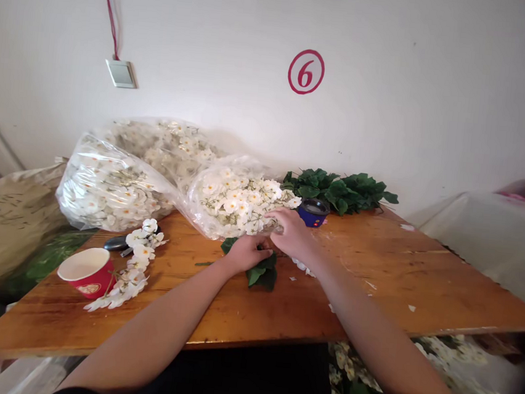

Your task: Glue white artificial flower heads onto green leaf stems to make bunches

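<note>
My left hand (248, 252) is closed around a sprig of green artificial leaves (262, 274), whose leaves stick out on both sides of the fingers, just above the table. Beside it, my right hand (290, 232) has curled fingers at the near edge of a bunch of white artificial flowers (238, 201). What lies between those fingertips is too small to make out. The bunch spills from the mouth of a clear plastic bag (126, 168). Some white petals (304, 267) show on the table under my right wrist.
A dark blue pot with a red light (314, 214) stands beyond my right hand, before a pile of green leaves (342, 189). At left are a red paper cup (90, 273), a white flower spray (137, 265) and a dark object (116, 243). The wooden table (399, 272) meets the wall.
</note>
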`<action>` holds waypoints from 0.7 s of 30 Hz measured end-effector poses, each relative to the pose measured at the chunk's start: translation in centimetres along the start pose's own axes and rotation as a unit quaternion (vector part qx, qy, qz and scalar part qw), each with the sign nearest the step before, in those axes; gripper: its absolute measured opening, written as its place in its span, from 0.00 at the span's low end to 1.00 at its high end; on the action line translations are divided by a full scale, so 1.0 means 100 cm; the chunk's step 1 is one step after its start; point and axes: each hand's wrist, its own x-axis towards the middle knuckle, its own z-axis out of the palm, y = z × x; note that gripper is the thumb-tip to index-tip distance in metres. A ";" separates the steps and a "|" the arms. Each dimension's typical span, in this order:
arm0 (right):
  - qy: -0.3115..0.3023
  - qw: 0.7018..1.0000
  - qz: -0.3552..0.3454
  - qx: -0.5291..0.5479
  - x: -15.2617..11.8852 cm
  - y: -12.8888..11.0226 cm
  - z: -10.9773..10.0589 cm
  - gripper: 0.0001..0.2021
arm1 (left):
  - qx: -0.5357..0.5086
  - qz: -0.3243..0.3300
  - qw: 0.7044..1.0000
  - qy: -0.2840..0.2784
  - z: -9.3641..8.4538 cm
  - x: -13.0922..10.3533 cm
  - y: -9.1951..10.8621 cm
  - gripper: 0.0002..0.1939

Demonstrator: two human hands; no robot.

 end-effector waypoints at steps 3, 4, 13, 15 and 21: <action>-0.067 0.996 -0.027 -0.052 0.021 -0.011 0.008 0.25 | -0.007 0.008 1.000 0.008 0.002 0.000 -0.004 0.10; -0.088 0.993 -0.029 -0.067 0.027 -0.012 0.011 0.22 | -0.015 0.004 1.000 0.009 0.003 0.001 -0.006 0.10; 0.034 0.986 0.125 0.103 0.027 0.006 0.019 0.10 | -0.108 -0.008 0.994 -0.012 0.001 0.003 -0.009 0.12; 0.027 0.952 0.180 0.245 0.020 0.008 0.020 0.16 | -0.134 -0.005 0.991 -0.002 0.000 0.004 -0.009 0.12; -0.063 0.918 0.182 0.345 0.006 -0.003 0.021 0.21 | -0.308 -0.036 0.951 -0.016 0.003 0.007 -0.011 0.19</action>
